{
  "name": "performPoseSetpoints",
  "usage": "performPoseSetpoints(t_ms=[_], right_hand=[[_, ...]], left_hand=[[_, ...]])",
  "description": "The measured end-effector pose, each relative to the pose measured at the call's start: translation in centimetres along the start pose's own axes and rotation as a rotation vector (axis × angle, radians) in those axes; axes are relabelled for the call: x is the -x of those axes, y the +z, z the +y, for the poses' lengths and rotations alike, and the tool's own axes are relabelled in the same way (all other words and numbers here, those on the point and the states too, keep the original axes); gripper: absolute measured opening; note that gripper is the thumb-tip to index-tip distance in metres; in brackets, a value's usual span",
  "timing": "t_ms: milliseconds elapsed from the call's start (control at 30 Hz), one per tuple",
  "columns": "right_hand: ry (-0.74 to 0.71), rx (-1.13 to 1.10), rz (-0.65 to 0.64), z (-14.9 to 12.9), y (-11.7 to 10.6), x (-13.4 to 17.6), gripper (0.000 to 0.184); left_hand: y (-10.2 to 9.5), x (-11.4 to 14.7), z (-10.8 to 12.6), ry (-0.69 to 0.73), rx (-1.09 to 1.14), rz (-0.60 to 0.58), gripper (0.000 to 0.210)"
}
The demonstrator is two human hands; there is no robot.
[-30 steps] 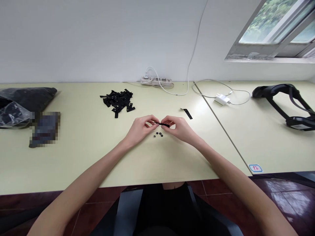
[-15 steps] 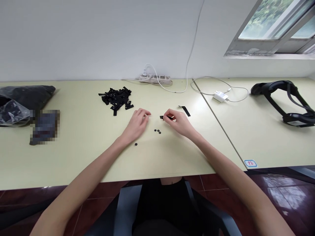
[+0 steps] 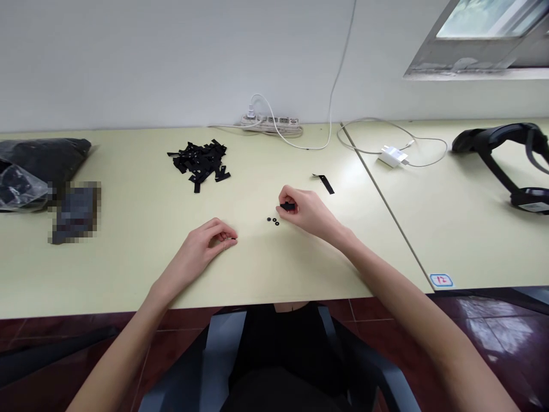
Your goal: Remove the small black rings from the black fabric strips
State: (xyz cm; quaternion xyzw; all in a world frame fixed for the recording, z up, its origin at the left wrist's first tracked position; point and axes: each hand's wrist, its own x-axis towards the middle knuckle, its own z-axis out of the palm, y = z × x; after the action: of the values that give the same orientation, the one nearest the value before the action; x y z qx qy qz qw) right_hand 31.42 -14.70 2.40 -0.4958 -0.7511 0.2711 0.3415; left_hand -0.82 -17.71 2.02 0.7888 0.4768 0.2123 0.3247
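My left hand (image 3: 206, 243) rests on the tabletop, thumb and fingertips pinched over a small black disc (image 3: 234, 238) that is mostly hidden. To its right, my right hand (image 3: 306, 209) is closed around a black strip (image 3: 287, 206), held just above the table. Close under the right fingers lie small black discs, one of them a solid-looking disc (image 3: 269, 219) and two with pale centres, like the ring-shaped disc (image 3: 277, 224). A folded black strip (image 3: 327, 184) lies beyond my right hand. Farther back on the left is a heap of black strips (image 3: 201, 162).
A dark plastic bag (image 3: 47, 166) and a blurred-out dark item (image 3: 77, 212) sit at the left. A power strip (image 3: 271, 123) with a white cable stands against the wall. A white charger (image 3: 392, 155) and a black headset (image 3: 493, 163) are on the right-hand table.
My left hand has moved left and toward me, closing over the single disc there. My right hand has turned the black strip in its fingers. The view has tilted slightly down.
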Motion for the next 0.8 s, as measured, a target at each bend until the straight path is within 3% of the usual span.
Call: performPoseSetpoints(t_ms=[133,333,467,800], right_hand=[[0.009,0.020,-0.130,0.2,0.4,0.1,0.003],[-0.085,0.019,-0.163,0.7,1.4,0.2,0.008],[-0.079,0.079,-0.159,0.5,0.8,0.1,0.008],[0.077,-0.002,-0.049,-0.4,-1.7,0.1,0.010]], left_hand=[[-0.1,-1.5,0.7,0.019,-0.040,-0.006,0.033],[0.2,-6.3,1.6,0.109,0.001,-0.112,0.034],[0.7,-9.5,1.5,0.159,0.032,-0.219,0.032],[0.5,-10.7,1.5,0.126,0.071,-0.283,0.030]])
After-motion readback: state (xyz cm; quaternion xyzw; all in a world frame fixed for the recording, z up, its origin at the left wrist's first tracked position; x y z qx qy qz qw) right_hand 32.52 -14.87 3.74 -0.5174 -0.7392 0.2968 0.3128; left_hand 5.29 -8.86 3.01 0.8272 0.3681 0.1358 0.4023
